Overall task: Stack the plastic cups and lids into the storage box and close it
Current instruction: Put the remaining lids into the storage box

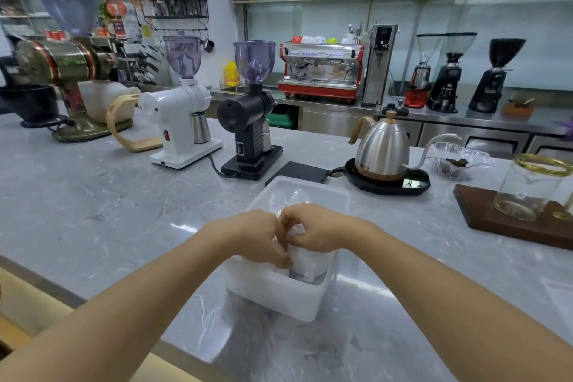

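A white translucent storage box [279,298] stands open on the grey marble counter in front of me. Clear plastic cups [288,195] lie inside its far half. In the near half sits a white stack wrapped in clear plastic [307,263], probably lids. My left hand [254,236] and my right hand [313,229] meet over the box, and both pinch the top of that wrapped stack. My hands hide most of the box's middle. I cannot see a box lid.
Behind the box lie a black scale [297,172] and a steel gooseneck kettle [381,149] on a black base. A white grinder [179,121] and a black grinder [248,121] stand at far left. A wooden board [483,214] with a glass jar [527,189] is right.
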Demonstrator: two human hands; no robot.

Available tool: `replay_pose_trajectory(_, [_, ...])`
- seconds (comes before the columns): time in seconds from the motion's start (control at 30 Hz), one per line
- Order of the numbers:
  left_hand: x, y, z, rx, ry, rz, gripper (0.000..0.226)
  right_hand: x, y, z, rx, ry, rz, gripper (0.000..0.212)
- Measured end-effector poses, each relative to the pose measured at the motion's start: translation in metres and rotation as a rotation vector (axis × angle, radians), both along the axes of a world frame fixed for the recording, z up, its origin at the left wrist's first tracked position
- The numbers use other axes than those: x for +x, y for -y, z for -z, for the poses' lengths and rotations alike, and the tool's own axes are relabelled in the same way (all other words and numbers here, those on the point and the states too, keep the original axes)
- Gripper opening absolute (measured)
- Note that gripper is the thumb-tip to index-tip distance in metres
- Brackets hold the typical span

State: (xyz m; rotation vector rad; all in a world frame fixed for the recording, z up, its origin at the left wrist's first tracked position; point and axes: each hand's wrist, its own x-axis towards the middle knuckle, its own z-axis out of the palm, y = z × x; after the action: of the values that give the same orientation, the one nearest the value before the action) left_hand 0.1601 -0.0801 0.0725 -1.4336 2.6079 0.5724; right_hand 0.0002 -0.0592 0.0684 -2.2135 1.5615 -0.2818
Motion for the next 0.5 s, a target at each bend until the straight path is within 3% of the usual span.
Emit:
replay_pose_trajectory(0.3, [-0.011, -0.007, 0.012, -0.134, -0.035, -0.009, 0.045, -0.005, -0.002, 0.007, -0.049, 0.104, 0.059, 0.038])
replay_pose_trajectory(0.5, [-0.016, -0.007, 0.011, -0.269, 0.086, 0.011, 0.047, -0.004, -0.003, 0.011, -0.153, 0.117, 0.087, 0.029])
